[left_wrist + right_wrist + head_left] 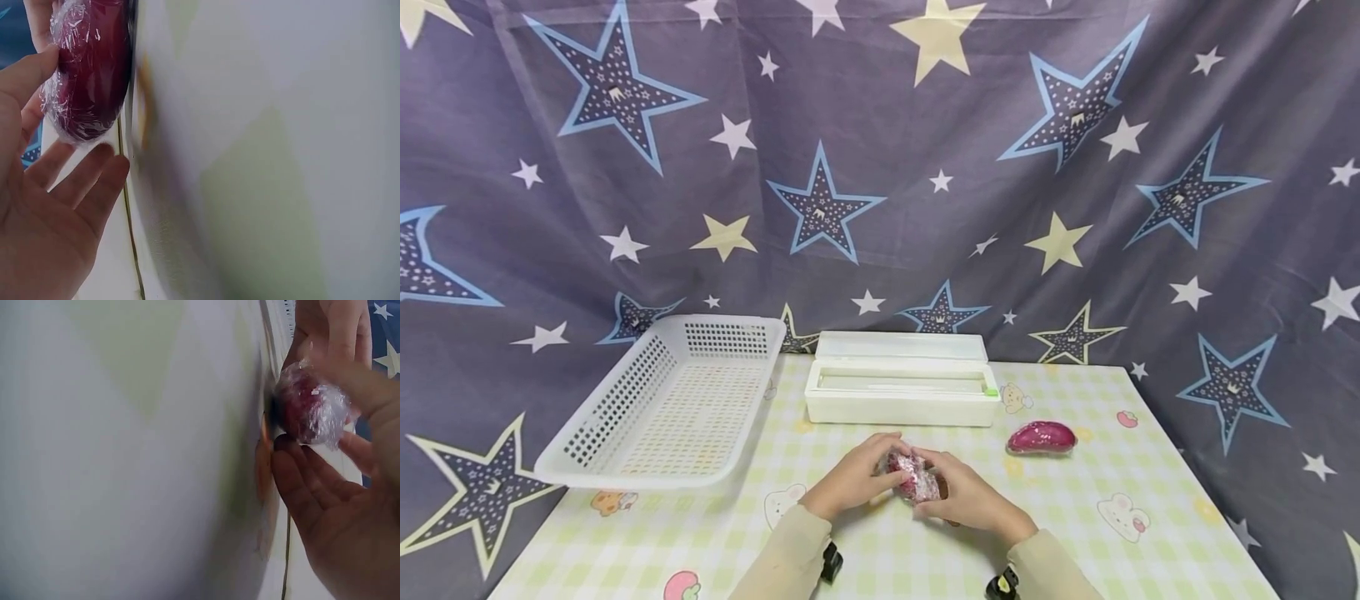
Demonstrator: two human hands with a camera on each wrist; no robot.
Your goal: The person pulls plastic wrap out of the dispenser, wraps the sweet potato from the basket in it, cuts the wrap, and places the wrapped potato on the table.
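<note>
Both hands hold a glossy dark red, vegetable-like thing wrapped in clear film [912,479] close over the middle of the table. The left hand [859,475] has its thumb on the near side of the wrap, as the left wrist view shows. From the other side, the right hand [962,492] holds it with the thumb across the film and fingers beneath. In the right wrist view the crinkled film [325,415] bunches at the end facing that palm. Its exact kind cannot be told. To the right lies a similar film-wrapped, purplish-red oblong thing [1042,437].
A white perforated plastic basket [640,481] stands at the left. Behind the hands is a long white box [902,410] with its lid raised and a green tab at its right end. A checked cloth [1150,467] covers the table; a star-patterned curtain [880,117] hangs behind.
</note>
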